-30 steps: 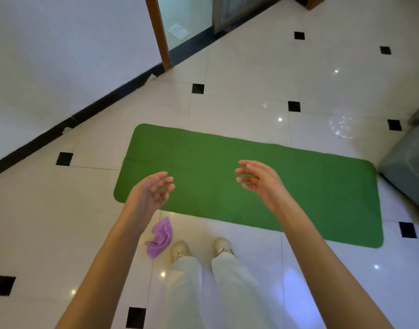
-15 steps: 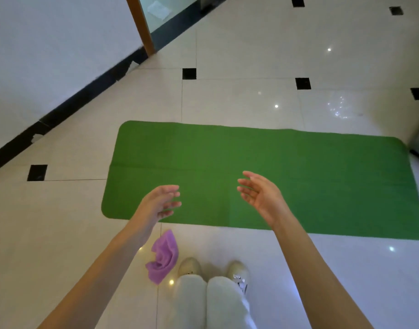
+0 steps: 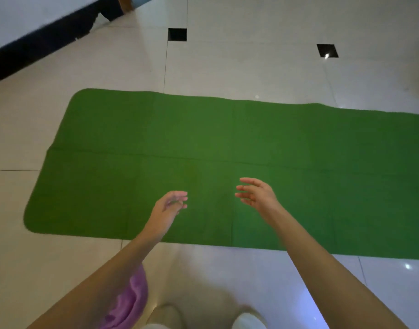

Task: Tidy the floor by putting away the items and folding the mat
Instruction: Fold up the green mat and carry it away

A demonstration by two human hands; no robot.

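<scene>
A green mat (image 3: 227, 138) lies flat and unfolded on the tiled floor, its right end running out of view. My left hand (image 3: 169, 207) hovers over the mat's near half, fingers loosely apart and holding nothing. My right hand (image 3: 257, 194) hovers a little to the right of it, also open and empty. A crumpled purple cloth (image 3: 130, 302) lies on the floor near my feet, partly hidden behind my left forearm.
A white wall with a black skirting (image 3: 37, 43) runs along the far left. My light shoes (image 3: 248, 320) stand on the tiles just short of the mat's near edge. Pale tiles with small black squares (image 3: 177, 34) stretch beyond the mat.
The view has dropped closer to the mat, which now looks much larger. Both hands have reached forward and down over its near half. The purple cloth has slid under my left forearm.
</scene>
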